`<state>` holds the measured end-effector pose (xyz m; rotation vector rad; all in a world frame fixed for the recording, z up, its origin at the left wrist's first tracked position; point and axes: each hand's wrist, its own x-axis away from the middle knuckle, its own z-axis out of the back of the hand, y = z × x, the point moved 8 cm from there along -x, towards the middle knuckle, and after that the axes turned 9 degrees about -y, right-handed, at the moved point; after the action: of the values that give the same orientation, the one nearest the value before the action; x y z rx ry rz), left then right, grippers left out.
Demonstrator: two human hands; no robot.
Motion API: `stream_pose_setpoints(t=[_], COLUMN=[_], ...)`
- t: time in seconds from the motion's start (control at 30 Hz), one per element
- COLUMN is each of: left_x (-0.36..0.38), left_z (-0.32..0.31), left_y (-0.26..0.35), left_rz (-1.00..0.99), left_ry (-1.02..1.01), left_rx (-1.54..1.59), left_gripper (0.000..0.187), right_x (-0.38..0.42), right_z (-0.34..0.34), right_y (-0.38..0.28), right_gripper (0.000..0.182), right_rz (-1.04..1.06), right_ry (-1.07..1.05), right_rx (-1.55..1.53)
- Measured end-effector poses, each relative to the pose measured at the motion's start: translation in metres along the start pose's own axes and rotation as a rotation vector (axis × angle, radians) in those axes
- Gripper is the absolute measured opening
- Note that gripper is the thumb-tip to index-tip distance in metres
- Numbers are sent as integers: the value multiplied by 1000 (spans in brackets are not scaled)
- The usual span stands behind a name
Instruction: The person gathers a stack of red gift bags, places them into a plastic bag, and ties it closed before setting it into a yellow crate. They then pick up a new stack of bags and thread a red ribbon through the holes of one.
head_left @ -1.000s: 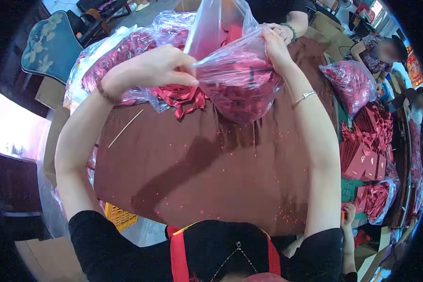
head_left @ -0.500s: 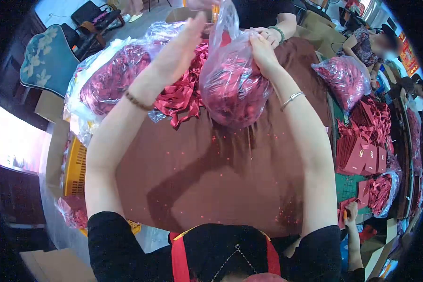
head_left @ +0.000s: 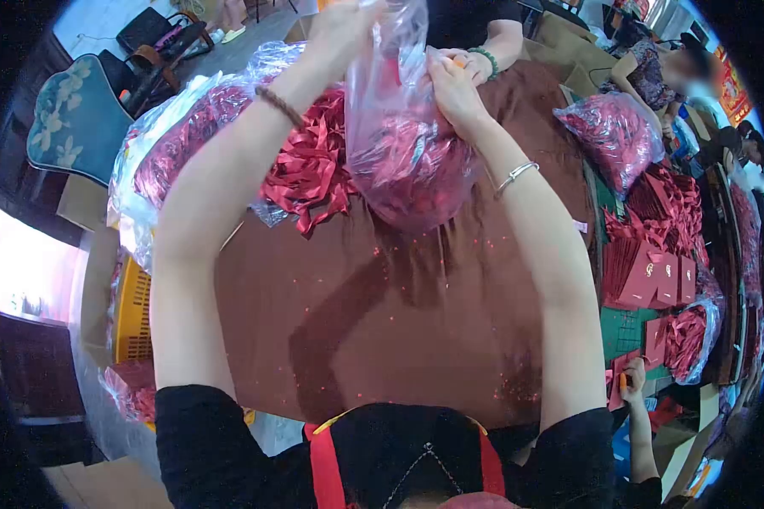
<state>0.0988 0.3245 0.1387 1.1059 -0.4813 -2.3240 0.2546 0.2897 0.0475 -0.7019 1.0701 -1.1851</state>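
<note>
Your left hand point(head_left: 344, 30) has just risen from the side of the clear plastic bag filled with glossy red material point(head_left: 416, 161) to its upper end, near the top of your view. The bag now stands taller, its neck drawn up in a long, loose sleeve, while the red load sits as a rounded bulge below. That suggests the weight has settled low, with slack film above it.

Your left hand is blurred and partly cut off, so you cannot tell how far its fingers are open or whether they grip the film. Your right hand point(head_left: 454, 89) is nearly closed, its fingers pinching the bag's upper right edge. Just beyond it is another person's forearm with a green beaded bracelet point(head_left: 490, 61).

The film is thin, shiny and creased, with bright streaks over the bulge. Below your left wrist, beside the bag, lies a tangled heap of flat, satiny red ribbons point(head_left: 310, 161), folded in loops. Farther left of that wrist is a plump, wrinkled plastic sack of red material point(head_left: 195, 127). Nearer you than both hands, the smooth brown table covering point(head_left: 416, 339) carries scattered tiny red flecks point(head_left: 518, 394) and the long shadow of an arm.
</note>
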Motion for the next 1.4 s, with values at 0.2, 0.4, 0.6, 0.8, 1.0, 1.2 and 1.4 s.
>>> stream_pose_setpoints(t=[0.2,0.4,0.6,0.8,1.0,1.2,1.4], left_x=[4,74,57,25,13,19,17], left_z=[17,-20,-80,-85,-67,-87,-90], left_y=[24,36,-17,-71,-32,-35,-28], left_rz=[-18,276,97,234,325,245,206], left_ry=[-115,-202,-29,-91,19,164,166], left_rx=[1129,715,472,-27,192,1359,1349], left_gripper=[49,99,88,29,29,36,41], right_x=[-6,-12,0,0,3,6,6], right_z=[3,-4,-4,-18,-11,-8,-6], right_y=[5,2,-15,-15,-12,-10,2], right_gripper=[38,40,38,31,37,41,46], right_rz=[50,76,75,99,146,62,65], right_ry=[11,-2,-48,-121,-41,-98,-73], right_rx=[14,39,119,-24,117,208,244])
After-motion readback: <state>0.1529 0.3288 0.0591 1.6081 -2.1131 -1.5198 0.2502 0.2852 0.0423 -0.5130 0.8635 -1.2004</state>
